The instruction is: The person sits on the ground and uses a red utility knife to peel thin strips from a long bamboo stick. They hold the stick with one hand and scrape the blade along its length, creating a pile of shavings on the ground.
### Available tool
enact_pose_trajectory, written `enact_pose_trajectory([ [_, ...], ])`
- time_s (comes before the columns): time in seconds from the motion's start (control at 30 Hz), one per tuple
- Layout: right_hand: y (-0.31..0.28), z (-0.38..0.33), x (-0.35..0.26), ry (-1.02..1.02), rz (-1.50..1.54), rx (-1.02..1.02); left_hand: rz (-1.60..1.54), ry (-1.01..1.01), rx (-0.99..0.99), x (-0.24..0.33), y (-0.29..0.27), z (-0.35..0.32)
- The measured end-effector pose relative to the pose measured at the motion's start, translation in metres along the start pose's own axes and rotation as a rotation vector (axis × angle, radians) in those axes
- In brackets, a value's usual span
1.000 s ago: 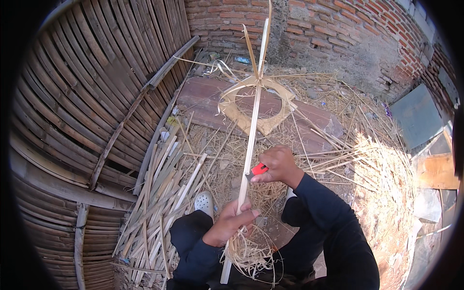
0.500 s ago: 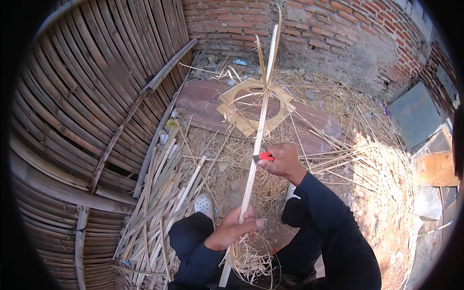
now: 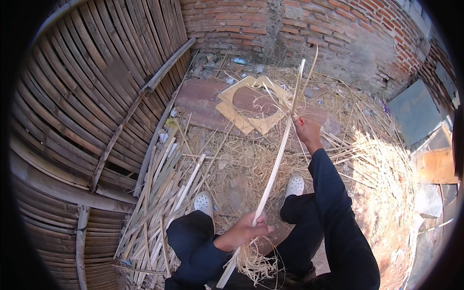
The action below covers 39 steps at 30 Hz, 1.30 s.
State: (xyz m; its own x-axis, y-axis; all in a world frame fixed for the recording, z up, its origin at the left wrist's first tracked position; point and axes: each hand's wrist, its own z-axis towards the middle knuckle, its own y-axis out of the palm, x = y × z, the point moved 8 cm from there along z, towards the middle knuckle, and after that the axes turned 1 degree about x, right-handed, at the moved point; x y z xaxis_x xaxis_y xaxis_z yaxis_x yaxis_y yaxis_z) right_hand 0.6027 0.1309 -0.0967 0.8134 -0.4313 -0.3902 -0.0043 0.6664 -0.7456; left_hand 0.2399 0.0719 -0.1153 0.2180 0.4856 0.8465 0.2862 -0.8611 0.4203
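Observation:
A long pale bamboo strip (image 3: 271, 180) runs slantwise from near my lap toward the brick wall. My left hand (image 3: 245, 231) is closed around its near part. Farther up the strip, my right hand (image 3: 308, 131) grips a red-handled cutter (image 3: 300, 122), whose blade is hidden against the strip. Beyond that hand, thin shavings (image 3: 309, 72) peel away and curl up from the strip's far end. A tangle of fine shavings (image 3: 256, 263) hangs below my left hand.
A board with a round hole (image 3: 232, 116) lies on a reddish-brown slab (image 3: 193, 101). Several split bamboo strips (image 3: 150, 227) are heaped at left, beside a slatted bamboo wall (image 3: 96, 87). Shavings litter the ground; a brick wall (image 3: 232, 24) closes the far side.
My right hand has moved the cutter away from me along the strip. The strip's far end has swung right and lower, while my left hand has shifted slightly right.

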Motion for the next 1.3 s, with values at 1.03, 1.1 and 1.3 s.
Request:
enact_pose_trajectory([
  [1.03, 0.0, -0.079, -0.18, -0.527, 0.159, -0.257, 0.019, 0.19, 0.357, 0.036, -0.047, -0.008],
  [1.1, 0.01, -0.064, -0.162, -0.447, 0.126, -0.237, 0.006, 0.169, 0.345, 0.032, -0.041, -0.007],
  [1.3, 0.003, -0.081, -0.17, -0.425, 0.142, -0.325, 0.049, 0.157, 0.306, 0.032, -0.036, -0.011],
])
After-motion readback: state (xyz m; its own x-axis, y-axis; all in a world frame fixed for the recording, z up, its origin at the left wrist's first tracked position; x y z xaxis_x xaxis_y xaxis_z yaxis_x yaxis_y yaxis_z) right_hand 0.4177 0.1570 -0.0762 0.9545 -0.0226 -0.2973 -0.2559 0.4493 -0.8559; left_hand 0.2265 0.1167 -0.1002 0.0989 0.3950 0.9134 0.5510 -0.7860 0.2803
